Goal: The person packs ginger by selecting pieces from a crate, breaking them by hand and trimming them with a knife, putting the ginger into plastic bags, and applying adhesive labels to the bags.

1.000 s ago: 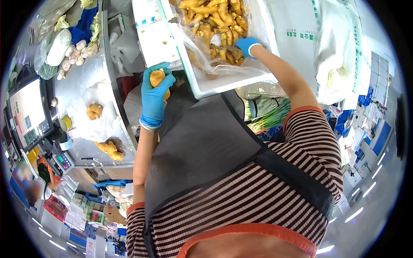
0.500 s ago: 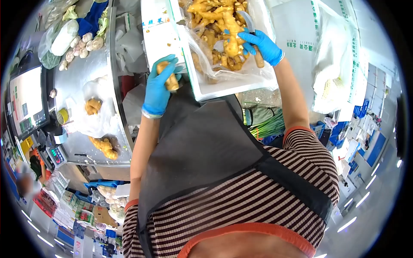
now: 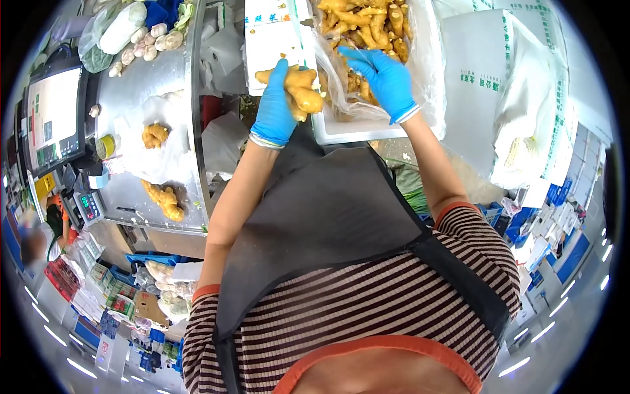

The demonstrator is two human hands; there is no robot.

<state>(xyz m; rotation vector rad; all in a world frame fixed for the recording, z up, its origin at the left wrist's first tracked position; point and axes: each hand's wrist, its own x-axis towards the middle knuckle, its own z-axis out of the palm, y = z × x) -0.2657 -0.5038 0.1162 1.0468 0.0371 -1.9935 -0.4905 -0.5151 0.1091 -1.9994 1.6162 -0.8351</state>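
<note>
My left hand (image 3: pixel 274 111), in a blue glove, grips a knobbly piece of ginger (image 3: pixel 303 88) in front of the foam box (image 3: pixel 354 133). My right hand (image 3: pixel 388 82), gloved in blue too, is over the front of the box with its fingers curled and pointing left. The knife it held a moment ago is mostly hidden under the fingers. Many ginger roots (image 3: pixel 367 23) lie in the box, in a clear plastic liner (image 3: pixel 335 85) bunched along the left side.
On the left, a metal counter (image 3: pixel 121 174) bears two ginger pieces (image 3: pixel 164 199), garlic bulbs (image 3: pixel 149 43), a plastic bag (image 3: pixel 172 151) and a scale display (image 3: pixel 87 205). A monitor (image 3: pixel 52 121) stands behind. White sheets with green print (image 3: pixel 476 85) are on the right.
The ginger in my left hand has turned and now sticks out to the right. My right hand has moved left and its knife no longer shows clearly. The view has shifted.
</note>
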